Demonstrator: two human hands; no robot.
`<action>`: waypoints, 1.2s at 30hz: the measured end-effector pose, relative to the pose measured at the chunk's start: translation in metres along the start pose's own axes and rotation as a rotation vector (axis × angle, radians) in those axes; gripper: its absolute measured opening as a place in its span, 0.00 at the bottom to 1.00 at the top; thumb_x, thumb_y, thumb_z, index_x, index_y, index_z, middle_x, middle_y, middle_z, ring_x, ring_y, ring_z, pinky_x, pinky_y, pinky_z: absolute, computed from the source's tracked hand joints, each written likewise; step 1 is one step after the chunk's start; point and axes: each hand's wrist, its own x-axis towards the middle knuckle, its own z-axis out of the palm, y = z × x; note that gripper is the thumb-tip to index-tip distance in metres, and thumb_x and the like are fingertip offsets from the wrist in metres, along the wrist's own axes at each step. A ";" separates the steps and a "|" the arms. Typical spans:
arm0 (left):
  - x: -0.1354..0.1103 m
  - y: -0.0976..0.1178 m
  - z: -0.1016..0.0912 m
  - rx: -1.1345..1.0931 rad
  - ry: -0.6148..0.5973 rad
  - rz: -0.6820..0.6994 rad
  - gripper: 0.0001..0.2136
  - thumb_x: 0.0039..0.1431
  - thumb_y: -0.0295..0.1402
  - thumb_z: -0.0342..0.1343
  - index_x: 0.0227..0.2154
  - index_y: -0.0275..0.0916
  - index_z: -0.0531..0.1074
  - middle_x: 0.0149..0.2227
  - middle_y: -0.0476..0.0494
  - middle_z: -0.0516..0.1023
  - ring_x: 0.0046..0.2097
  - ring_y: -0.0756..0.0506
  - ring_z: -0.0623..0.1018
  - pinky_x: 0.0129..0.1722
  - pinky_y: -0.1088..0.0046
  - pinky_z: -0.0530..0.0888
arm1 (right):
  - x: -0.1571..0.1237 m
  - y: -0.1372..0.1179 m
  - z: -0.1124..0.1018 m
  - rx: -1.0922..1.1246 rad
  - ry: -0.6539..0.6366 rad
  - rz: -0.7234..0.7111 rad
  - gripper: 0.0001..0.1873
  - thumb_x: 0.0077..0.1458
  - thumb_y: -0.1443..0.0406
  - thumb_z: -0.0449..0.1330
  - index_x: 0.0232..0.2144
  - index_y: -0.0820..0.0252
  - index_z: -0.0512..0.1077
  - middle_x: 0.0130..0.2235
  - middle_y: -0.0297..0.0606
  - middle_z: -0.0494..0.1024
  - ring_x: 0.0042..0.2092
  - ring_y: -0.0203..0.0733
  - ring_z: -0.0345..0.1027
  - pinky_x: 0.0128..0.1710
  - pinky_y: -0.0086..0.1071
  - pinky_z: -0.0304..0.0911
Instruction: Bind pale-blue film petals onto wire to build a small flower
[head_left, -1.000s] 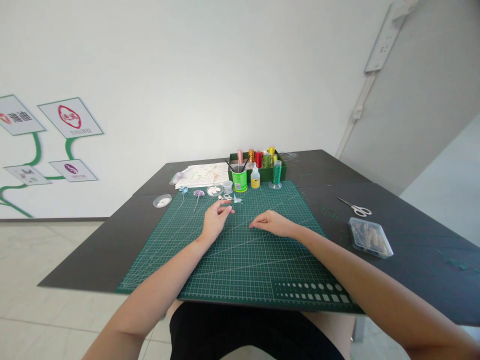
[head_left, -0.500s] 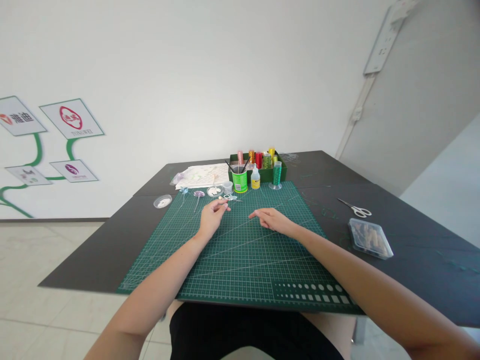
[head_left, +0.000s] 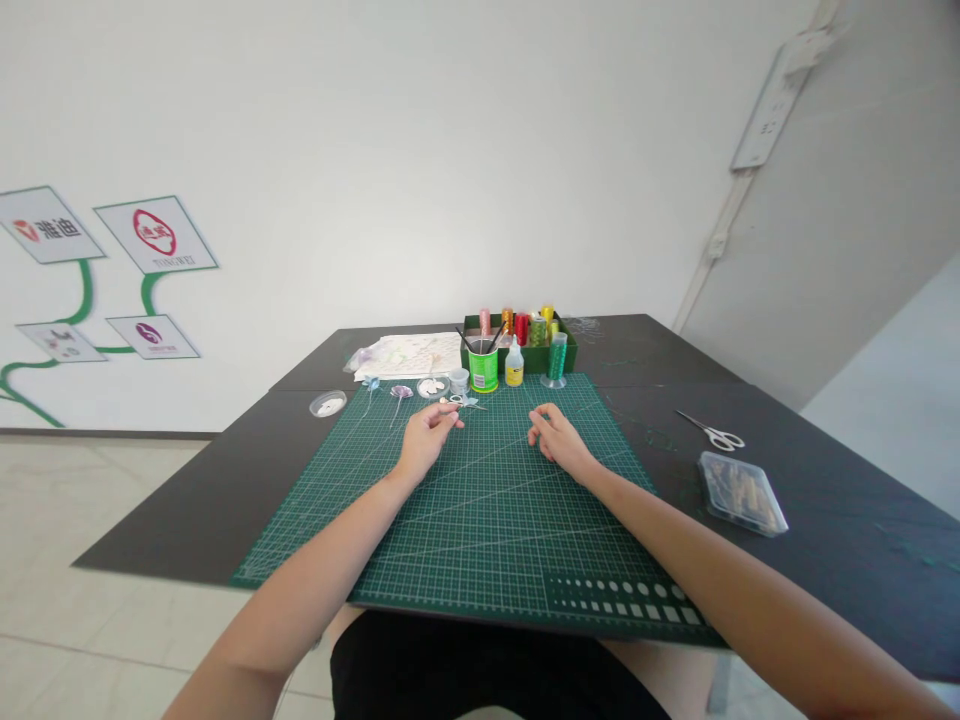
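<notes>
My left hand (head_left: 426, 440) rests on the green cutting mat (head_left: 480, 520), thumb and fingertips pinched together just short of a few small craft pieces (head_left: 459, 402). What it pinches, if anything, is too small to make out. My right hand (head_left: 556, 440) lies on the mat a little to the right, fingers curled inward, pointing toward the left hand. Whether it holds something is unclear. Beyond the hands stand a green cup with brushes (head_left: 483, 368), a small glue bottle (head_left: 514, 366) and a green thread spool (head_left: 556, 358).
A green box of coloured spools (head_left: 529, 335) sits at the back, paper sheets (head_left: 409, 354) to its left. Small paper flowers (head_left: 400, 392), a dish of white petals (head_left: 433, 386) and a round dish (head_left: 328, 404) lie left. Scissors (head_left: 716, 434) and a clear plastic box (head_left: 741, 492) lie right.
My right hand has moved forward and to the right and curled its fingers. My left hand has barely moved. The camera tilted slightly.
</notes>
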 end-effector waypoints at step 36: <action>-0.023 0.001 0.015 0.201 -0.438 0.093 0.12 0.58 0.37 0.54 0.39 0.38 0.76 0.30 0.47 0.81 0.34 0.48 0.79 0.37 0.75 0.71 | -0.011 -0.012 0.003 -0.609 -0.258 -0.291 0.12 0.55 0.66 0.52 0.35 0.60 0.76 0.31 0.36 0.78 0.30 0.38 0.67 0.32 0.29 0.58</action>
